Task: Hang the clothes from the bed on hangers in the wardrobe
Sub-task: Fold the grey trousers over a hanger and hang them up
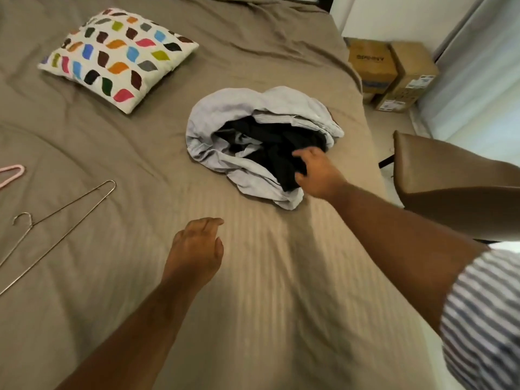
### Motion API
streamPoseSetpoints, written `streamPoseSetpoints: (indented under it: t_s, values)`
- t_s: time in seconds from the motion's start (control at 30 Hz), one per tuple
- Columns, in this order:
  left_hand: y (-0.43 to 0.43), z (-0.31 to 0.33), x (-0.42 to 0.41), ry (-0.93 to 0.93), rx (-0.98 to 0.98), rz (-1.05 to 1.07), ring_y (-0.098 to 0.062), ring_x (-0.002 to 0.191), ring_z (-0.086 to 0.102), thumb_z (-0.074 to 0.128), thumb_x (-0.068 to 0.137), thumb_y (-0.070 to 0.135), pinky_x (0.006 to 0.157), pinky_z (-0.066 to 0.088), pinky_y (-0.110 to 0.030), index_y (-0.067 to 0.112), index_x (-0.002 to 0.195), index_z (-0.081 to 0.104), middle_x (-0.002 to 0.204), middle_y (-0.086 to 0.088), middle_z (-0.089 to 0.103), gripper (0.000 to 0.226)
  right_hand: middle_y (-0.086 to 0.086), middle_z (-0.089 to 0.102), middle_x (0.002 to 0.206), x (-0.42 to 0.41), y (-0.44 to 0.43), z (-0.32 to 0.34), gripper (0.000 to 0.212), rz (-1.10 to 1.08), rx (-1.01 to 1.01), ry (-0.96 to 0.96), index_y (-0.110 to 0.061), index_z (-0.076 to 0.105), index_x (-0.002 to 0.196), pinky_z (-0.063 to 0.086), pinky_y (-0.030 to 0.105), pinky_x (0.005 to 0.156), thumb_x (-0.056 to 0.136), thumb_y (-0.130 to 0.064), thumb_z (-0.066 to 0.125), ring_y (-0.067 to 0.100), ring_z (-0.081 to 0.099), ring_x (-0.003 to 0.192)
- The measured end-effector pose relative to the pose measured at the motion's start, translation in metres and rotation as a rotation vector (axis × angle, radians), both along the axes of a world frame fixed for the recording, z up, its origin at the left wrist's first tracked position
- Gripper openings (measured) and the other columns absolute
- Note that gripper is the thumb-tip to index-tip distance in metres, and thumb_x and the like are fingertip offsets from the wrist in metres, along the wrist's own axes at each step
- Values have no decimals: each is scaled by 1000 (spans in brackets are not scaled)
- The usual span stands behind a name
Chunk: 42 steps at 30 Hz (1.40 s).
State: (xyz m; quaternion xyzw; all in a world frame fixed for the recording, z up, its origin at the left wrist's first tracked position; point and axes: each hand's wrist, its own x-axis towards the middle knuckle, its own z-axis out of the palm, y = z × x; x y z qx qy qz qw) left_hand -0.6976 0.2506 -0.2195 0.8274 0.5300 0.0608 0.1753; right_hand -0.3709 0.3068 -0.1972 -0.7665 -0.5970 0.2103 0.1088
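Observation:
A heap of clothes lies on the bed (140, 153): a light grey garment (225, 108) wrapped around a black garment (275, 142). My right hand (315, 171) reaches into the heap's near right side, its fingers curled into the black garment. My left hand (197, 249) hovers over the bedsheet in front of the heap, fingers loosely bent, holding nothing. A metal wire hanger (56, 220) lies on the bed at the left, and part of a pink hanger (12, 173) shows at the left edge.
A white cushion (118, 57) with coloured patches lies at the back left of the bed. A brown chair (450, 181) stands close to the bed's right side. Cardboard boxes (394, 71) sit on the floor by a curtain at the back right.

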Motion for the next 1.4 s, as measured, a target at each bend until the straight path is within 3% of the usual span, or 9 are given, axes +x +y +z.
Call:
streamPoseSetpoints:
  t_s: [0.17,0.3,0.43,0.57,0.7,0.97,1.13,1.27,1.4]
  values:
    - [2,-25,-7,-11,-10,-26,-18,119,58,46,91,26,97,51,-41,22,130,61,127,4,64,42,15,37,151,5,84,3,49,-63,187,-173,-18,53,140,34,49,113,91,-23,54,38,34,138]
    - [-6,-35,-13,4,-12,-41,-18,117,59,52,90,23,94,51,-41,22,128,62,125,4,65,39,-5,10,167,13,111,-4,65,68,-104,-296,-45,33,152,27,66,112,92,-26,50,36,14,148]
    - [-7,-35,-18,9,2,-44,-17,118,58,45,90,26,94,51,-40,24,128,61,126,7,64,41,-2,25,163,7,120,-2,64,28,-22,-315,-36,27,157,25,66,112,96,-24,45,34,21,146]
    - [-7,-24,-15,-12,17,-26,-16,120,56,50,91,24,98,50,-40,23,130,59,128,6,63,40,3,64,133,16,119,14,46,-77,210,-155,-48,62,127,48,46,101,88,-32,43,34,57,122]
    - [-9,7,-5,-68,53,-15,-17,118,57,40,90,30,95,51,-42,22,129,61,125,4,64,45,2,76,112,19,116,43,22,-207,395,53,-21,80,106,47,16,90,93,-15,64,16,67,103]
    - [-17,115,22,-426,118,150,-16,128,51,49,98,35,105,42,-31,23,145,47,139,4,55,49,-21,68,88,-46,56,227,23,-171,880,290,-32,75,93,51,12,74,85,-12,66,-3,62,78]
    - [-31,205,76,-757,177,218,-16,139,42,84,78,37,104,46,-35,28,154,23,155,1,31,98,-11,73,98,-100,-83,278,28,214,619,637,-22,70,106,56,22,76,86,-3,76,7,70,87]
    - [-50,225,96,-826,163,212,-6,98,64,65,91,17,85,51,-28,16,113,63,107,10,68,23,-9,72,118,-79,-171,273,32,229,503,730,-21,68,125,55,35,97,94,-12,70,12,68,111]
    - [-69,250,100,-752,145,389,-16,92,65,71,89,19,76,42,-15,9,113,68,100,1,69,26,-20,53,142,-22,-216,232,58,6,399,562,-43,48,144,54,42,98,95,-21,69,8,53,125]
